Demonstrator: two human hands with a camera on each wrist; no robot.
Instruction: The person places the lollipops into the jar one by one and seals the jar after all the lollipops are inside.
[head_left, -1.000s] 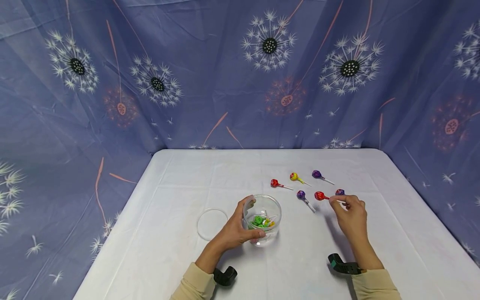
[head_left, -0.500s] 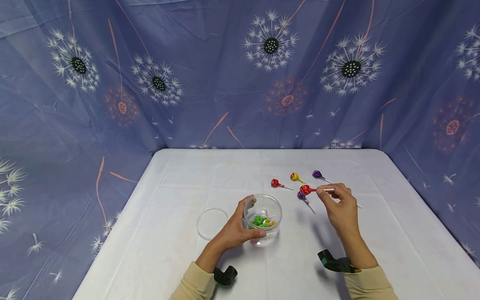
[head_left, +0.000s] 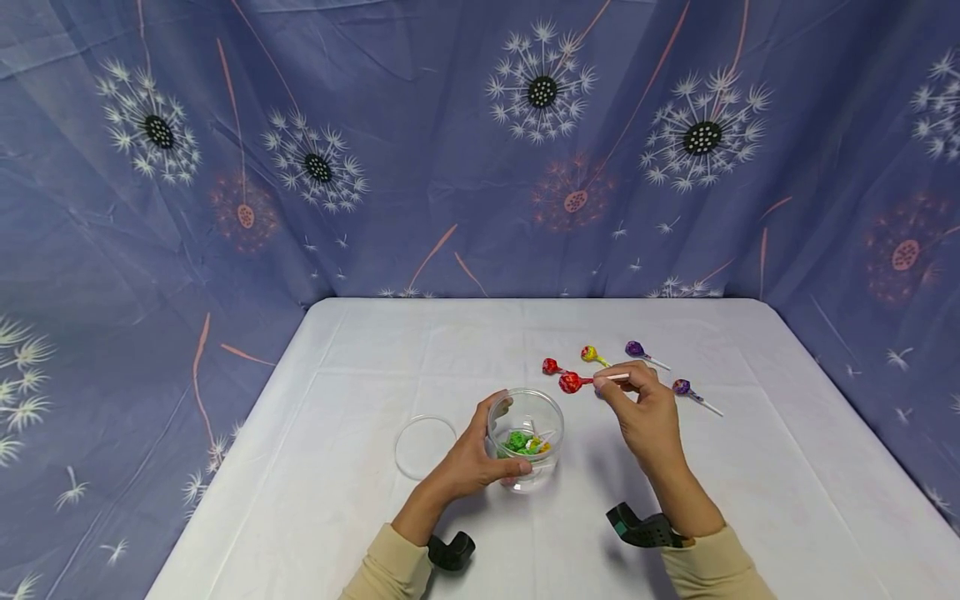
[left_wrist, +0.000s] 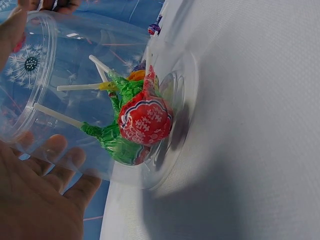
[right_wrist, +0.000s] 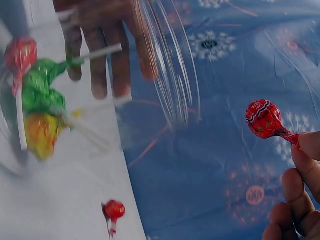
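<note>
My left hand [head_left: 468,461] grips the side of a clear plastic jar [head_left: 538,473] that stands on the table. Inside it lie several wrapped lollipops, among them a red one [left_wrist: 145,120], a green one [left_wrist: 120,147] and a yellow one [right_wrist: 42,135]. To the right of the jar, my right hand [head_left: 648,421] pinches a red lollipop [head_left: 570,382] by its stick, held above the table with the candy end towards the left. In the right wrist view this lollipop [right_wrist: 263,119] is apart from the jar's rim.
Loose on the white table [head_left: 360,350] lie a red lollipop [head_left: 550,366], a yellow one [head_left: 589,353] and purple ones [head_left: 634,348], one mostly hidden behind my right hand. A clear round lid [head_left: 396,448] lies left of the jar. A patterned curtain [head_left: 420,167] hangs behind.
My right hand has lifted the red lollipop off the table and carried it left towards the jar. A purple lollipop at the right has come back into view. My left hand has stayed put.
</note>
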